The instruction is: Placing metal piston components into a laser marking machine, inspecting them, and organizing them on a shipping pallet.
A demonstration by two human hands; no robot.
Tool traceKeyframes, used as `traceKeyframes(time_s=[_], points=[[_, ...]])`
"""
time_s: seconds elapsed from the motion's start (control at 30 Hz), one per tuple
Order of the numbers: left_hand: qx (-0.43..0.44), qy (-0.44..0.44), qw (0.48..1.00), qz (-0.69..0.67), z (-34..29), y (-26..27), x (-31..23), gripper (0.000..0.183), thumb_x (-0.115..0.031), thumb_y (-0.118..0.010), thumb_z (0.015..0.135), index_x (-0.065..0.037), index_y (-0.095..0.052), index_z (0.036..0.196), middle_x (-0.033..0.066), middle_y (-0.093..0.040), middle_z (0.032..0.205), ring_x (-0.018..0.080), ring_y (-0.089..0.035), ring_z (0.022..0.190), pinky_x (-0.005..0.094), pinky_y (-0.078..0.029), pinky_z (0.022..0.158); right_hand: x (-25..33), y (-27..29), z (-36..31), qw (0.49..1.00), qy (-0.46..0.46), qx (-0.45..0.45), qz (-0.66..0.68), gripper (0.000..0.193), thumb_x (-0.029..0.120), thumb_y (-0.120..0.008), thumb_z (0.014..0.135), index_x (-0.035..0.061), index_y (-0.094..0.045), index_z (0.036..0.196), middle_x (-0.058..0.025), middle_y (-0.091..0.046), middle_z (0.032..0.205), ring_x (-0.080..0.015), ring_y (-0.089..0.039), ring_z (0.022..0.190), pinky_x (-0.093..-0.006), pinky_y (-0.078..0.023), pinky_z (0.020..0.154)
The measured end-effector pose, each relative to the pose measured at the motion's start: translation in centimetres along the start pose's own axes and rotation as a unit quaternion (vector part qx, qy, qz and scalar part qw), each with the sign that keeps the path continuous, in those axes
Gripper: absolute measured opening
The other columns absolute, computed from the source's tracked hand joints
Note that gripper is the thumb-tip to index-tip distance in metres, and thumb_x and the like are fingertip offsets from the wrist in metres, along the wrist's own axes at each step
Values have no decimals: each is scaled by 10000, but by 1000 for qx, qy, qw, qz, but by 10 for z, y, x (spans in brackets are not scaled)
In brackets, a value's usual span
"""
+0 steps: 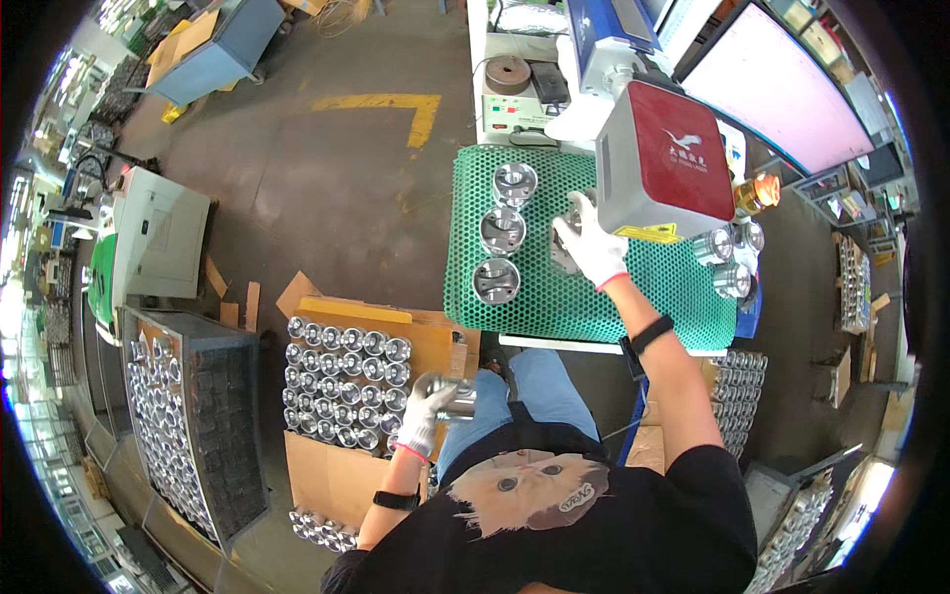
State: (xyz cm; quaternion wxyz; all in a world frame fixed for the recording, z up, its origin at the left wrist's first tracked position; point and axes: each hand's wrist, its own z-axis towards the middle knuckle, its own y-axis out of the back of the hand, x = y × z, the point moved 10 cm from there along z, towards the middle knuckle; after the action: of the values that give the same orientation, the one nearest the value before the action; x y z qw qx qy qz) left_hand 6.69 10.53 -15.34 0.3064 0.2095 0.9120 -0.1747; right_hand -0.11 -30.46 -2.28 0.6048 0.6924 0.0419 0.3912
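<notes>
My left hand (422,410), in a pale glove, is closed around a metal piston (456,399) above my left thigh, beside the pistons in the box. My gloved right hand (596,251) reaches over the green mat (604,307) to the near left of a red-and-grey machine head (673,158). Its thumb and fingers curl around something that the hand mostly hides. A flat silver metal piece (561,253) shows beside the thumb. Left of that hand, three pistons stand in a row: a far one (515,184), a middle one (503,231) and a near one (496,281).
Several more pistons (731,279) stand at the mat's right edge, near an orange-capped bottle (758,194). An open cardboard box (336,465) at my left holds rows of pistons. A monitor (782,84) is at the far right. A piston-filled metal cart (213,426) stands further left.
</notes>
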Motion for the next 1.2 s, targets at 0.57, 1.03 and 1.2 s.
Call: traceKeyframes(time_s=[0.57, 1.03, 1.2], points=[[251, 248, 912, -210, -23, -126, 17, 454, -287, -566, 894, 3, -532, 1242, 163, -623, 1182, 322, -614, 1071, 477, -487, 960, -20, -61, -232, 842, -166, 338, 385, 485, 298, -661, 863, 73, -559, 1281, -62, -658, 1119, -150, -609, 1026, -293, -469, 912], [232, 157, 957, -71, 1, -135, 4, 483, -330, -485, 977, -93, -399, 1389, 139, -462, 1337, 340, -486, 1187, 511, -421, 997, -51, -65, -125, 981, -57, 172, 62, 435, 308, -492, 838, 46, -618, 1162, -200, -658, 1042, -388, -618, 961, -451, -483, 860], [208, 119, 969, -59, 4, -126, -8, 519, -327, -508, 966, -44, -391, 1385, 146, -462, 1318, 333, -484, 1192, 462, -439, 1000, -53, -70, -75, 981, -90, 174, -5, 358, 347, -497, 839, 36, -666, 890, -201, -663, 933, -373, -636, 884, -461, -502, 800]])
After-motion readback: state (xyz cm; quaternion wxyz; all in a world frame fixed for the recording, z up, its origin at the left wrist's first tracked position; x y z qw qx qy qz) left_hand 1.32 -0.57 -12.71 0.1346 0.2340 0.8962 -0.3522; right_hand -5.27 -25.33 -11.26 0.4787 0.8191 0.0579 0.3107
